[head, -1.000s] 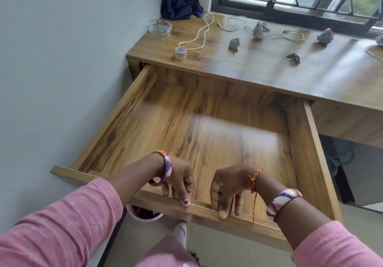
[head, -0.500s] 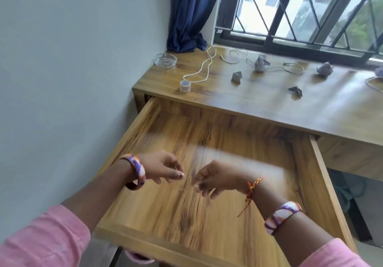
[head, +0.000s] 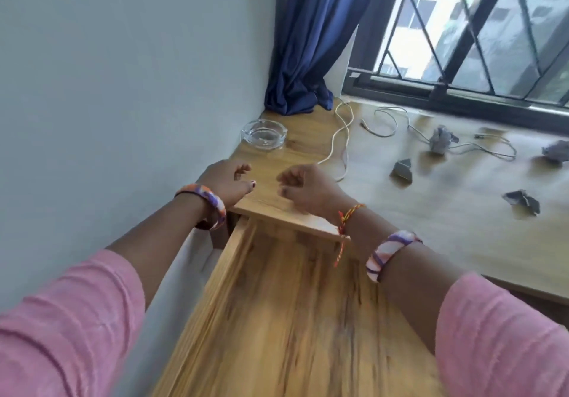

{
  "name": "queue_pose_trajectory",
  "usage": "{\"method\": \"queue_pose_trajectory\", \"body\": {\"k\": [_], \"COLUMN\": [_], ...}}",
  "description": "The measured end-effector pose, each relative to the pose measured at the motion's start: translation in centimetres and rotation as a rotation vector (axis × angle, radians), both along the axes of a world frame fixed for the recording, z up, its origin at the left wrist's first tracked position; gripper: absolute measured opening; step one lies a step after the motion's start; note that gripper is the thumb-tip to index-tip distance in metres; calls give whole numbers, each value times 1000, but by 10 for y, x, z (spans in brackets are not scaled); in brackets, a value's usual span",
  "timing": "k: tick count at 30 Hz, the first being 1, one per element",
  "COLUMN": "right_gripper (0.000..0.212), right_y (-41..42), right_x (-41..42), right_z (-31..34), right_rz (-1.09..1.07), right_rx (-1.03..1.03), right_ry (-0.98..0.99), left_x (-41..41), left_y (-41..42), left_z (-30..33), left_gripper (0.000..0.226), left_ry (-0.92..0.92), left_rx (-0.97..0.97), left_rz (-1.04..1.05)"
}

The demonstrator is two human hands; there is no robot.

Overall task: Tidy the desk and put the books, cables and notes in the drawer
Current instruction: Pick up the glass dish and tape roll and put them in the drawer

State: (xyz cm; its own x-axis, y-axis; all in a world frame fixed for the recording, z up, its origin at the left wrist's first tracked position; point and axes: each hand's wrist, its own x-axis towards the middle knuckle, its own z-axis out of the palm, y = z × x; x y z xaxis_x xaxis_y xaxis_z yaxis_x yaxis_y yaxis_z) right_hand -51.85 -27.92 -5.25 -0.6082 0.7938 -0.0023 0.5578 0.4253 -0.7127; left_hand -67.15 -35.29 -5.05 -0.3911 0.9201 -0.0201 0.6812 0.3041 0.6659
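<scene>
The white cable (head: 340, 138) lies on the desk (head: 446, 212), just past both hands. It runs long and thin, from the blue curtain (head: 308, 58) at the back toward the front edge of the desk. Its near end sits just beyond the right hand (head: 303, 185), a little to that hand's right. The left hand (head: 226, 181) is farther from it, over the desk's left corner, near the glass ashtray (head: 264, 134). So the right hand looks like the closer one to pick it up.

Both hands hold nothing. Their fingers are loosely curled and hang in the air above the desk.

The drawer (head: 277, 319) is pulled out below the arms, and nothing shows inside it. A thinner grey cable (head: 385, 125) and some crumpled papers (head: 401, 171) lie farther to the right, well away from the hands.
</scene>
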Motion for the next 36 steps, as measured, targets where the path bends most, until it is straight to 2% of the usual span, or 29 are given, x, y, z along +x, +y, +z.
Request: {"method": "queue_pose_trajectory", "body": {"k": [3, 6, 10, 12, 17, 20, 25, 26, 28, 30, 31, 33, 36], "right_gripper": [40, 51, 68, 67, 46, 32, 20, 19, 19, 20, 22, 24, 14], "right_y": [32, 57, 84, 90, 74, 52, 1, -12, -44, -77, -90, -120, -150], "right_x": [-31, -56, -90, -101, -104, -92, -55, -45, -23, 3, 15, 41, 74], "right_z": [-12, -23, -36, -39, -43, -45, -39, -38, -39, -40, -40, -41, -51], "right_rz": [-43, 1, 35, 21, -44, -102, -35, -15, 7, 32, 48, 92, 164], "right_rx": [170, 269, 285, 293, 498, 515, 467, 448, 389, 358, 345, 331, 282], "right_ry": [-109, -218, -360, -404, -389, -360, -250, -212, -136, -73, -45, -11, -32], "left_x": [-23, -32, -33, -32, -31, -29, -19, -17, -9, 1, 5, 16, 32], "left_y": [25, 35, 41, 42, 35, 21, -12, -17, -34, -54, -64, -88, -118], "left_z": [-12, -24, -32, -33, -35, -40, -48, -48, -45, -42, -42, -39, -37], "left_gripper": [49, 35, 39, 39, 41, 41, 24, 26, 32, 27, 26, 22, 11], "left_ry": [203, 357, 455, 465, 464, 379, -20, -126, -449, -691, -711, -641, -391], "left_rx": [-146, -298, -348, -357, -321, -216, 53, 100, 192, 197, 154, 34, -124], "left_rz": [-65, -170, -205, -211, -226, -174, 183, 264, 412, 458, 417, 245, 45]}}
